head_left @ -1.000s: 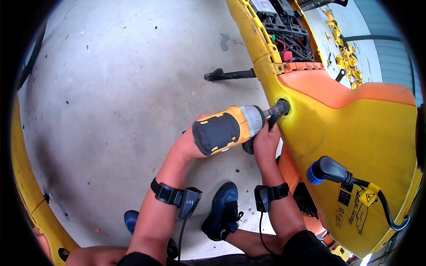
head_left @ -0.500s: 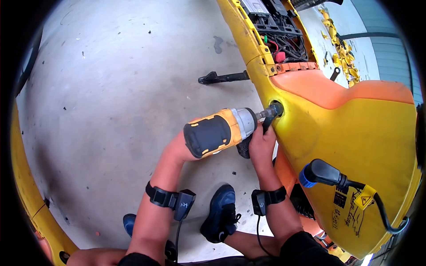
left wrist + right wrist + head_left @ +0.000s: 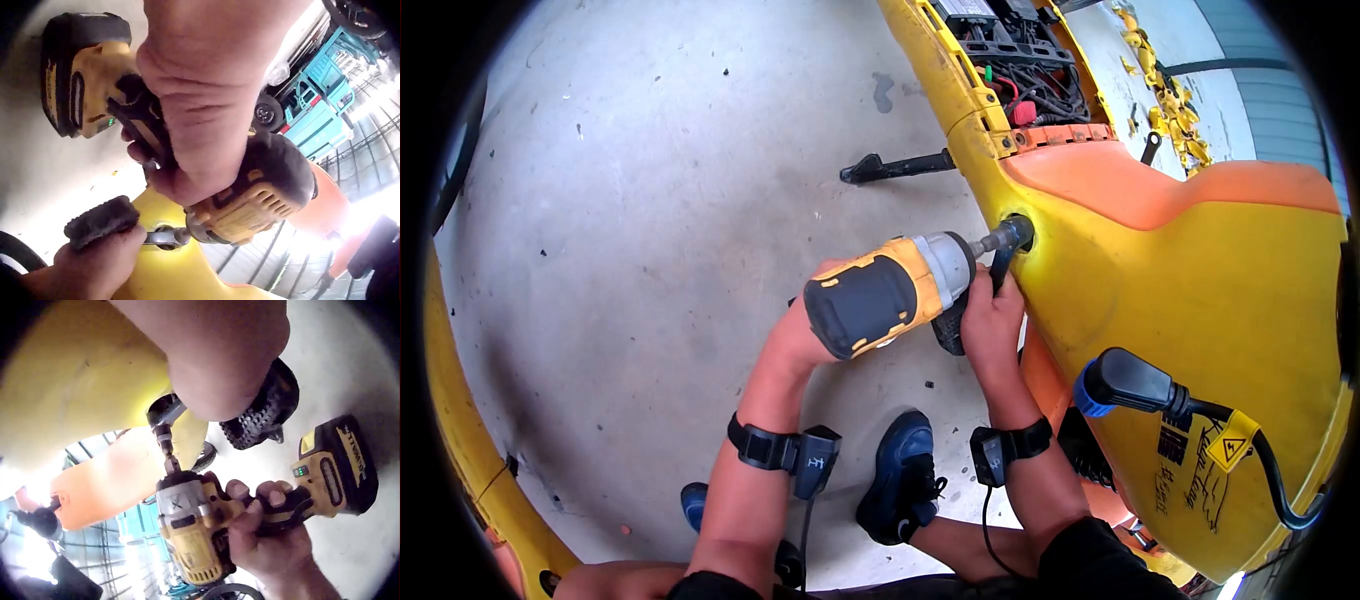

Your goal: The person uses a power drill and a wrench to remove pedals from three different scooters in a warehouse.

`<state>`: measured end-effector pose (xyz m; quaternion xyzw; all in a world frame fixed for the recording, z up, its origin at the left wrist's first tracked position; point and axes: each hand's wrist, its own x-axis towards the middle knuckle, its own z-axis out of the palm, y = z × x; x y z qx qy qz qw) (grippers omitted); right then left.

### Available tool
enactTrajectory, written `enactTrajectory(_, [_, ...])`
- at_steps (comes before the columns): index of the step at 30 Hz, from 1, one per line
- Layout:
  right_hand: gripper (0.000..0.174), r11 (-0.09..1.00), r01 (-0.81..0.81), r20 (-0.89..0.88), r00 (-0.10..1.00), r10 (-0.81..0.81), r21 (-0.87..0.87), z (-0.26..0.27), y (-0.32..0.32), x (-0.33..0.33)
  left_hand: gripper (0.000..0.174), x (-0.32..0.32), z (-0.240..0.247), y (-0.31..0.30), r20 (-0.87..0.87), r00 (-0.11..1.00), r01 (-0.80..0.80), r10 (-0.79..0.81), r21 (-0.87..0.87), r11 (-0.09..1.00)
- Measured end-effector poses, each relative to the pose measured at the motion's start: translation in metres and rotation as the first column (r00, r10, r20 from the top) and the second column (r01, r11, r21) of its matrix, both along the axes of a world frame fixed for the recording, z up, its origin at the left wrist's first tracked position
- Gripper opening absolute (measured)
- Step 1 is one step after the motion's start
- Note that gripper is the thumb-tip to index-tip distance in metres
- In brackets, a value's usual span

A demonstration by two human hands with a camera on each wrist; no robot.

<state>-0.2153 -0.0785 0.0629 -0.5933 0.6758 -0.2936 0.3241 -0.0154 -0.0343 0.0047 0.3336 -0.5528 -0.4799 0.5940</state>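
Note:
My left hand (image 3: 800,330) grips the handle of a yellow-and-black cordless impact wrench (image 3: 865,305). The wrench's socket (image 3: 992,242) reaches into a round hole in the yellow body panel (image 3: 1160,290), which is lit around the hole. Below it, my right hand (image 3: 992,325) holds a black crank arm (image 3: 1002,268) with a ridged black pedal (image 3: 262,406) on it. One end of the crank arm lies at the hole, by the socket. In the right wrist view, the fingers (image 3: 275,495) of my left hand curl round the wrench handle, near its battery (image 3: 353,465).
An open bay with black cables (image 3: 1050,90) lies further up the vehicle. A black kickstand (image 3: 895,168) juts out over the grey floor. At right, a black plug (image 3: 1135,382) with a cable rests over the panel. My shoe (image 3: 900,475) stands below the hands.
The whole scene has shifted slightly left in the head view. Both hands keep their grips, and the socket stays at the hole.

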Motion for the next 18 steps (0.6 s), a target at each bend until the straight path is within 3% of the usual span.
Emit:
enactTrajectory(3, [0.021,0.997,0.006,0.02,1.0,-0.004,-0.074,-0.007,-0.004,0.003,0.037,-0.002,-0.011,-0.002,0.174,0.968,-0.131,0.183,-0.274,0.953])
enactTrajectory(5, [0.023,0.989,0.024,0.056,0.998,-0.016,-0.147,-0.012,-0.002,0.003,0.039,-0.001,-0.012,-0.002,0.254,0.929,-0.174,0.271,-0.347,0.922])
enactTrajectory(9, [0.024,0.989,0.041,0.057,0.998,-0.033,-0.14,-0.012,-0.004,0.002,0.04,-0.004,-0.024,-0.001,0.249,0.927,-0.185,0.279,-0.344,0.921])
enactTrajectory(14, [0.026,0.99,0.052,0.067,0.997,-0.043,-0.134,-0.013,-0.002,0.002,0.043,-0.009,-0.033,0.004,0.183,0.969,-0.142,0.168,-0.143,0.979])
enactTrajectory(18, [0.025,0.989,0.053,0.087,0.995,-0.041,-0.138,-0.014,-0.002,0.004,0.045,-0.011,-0.032,0.01,0.14,0.977,-0.143,0.16,-0.125,0.982])
